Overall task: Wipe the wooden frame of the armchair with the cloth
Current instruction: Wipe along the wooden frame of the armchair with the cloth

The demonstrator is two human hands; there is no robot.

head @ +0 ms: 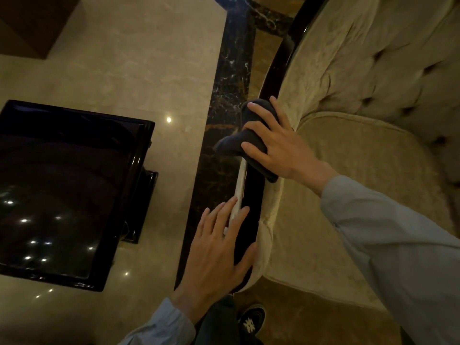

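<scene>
The right hand lies spread over a dark cloth, pressing it onto the glossy dark wooden frame of the armchair along the top of the armrest; the fingers are fairly straight over the cloth, whose folds bulge past the rail's outer edge toward the floor. Nearer the camera, the left hand rests flat on the same rail, fingers straight and slightly parted, thumb on the inner side against the beige upholstery. Between the hands a short run of bare rail shows. Beyond the cloth, the frame curves up and away along the tufted backrest. To the left, a strip of marble floor separates the armrest from a glossy black side table.
</scene>
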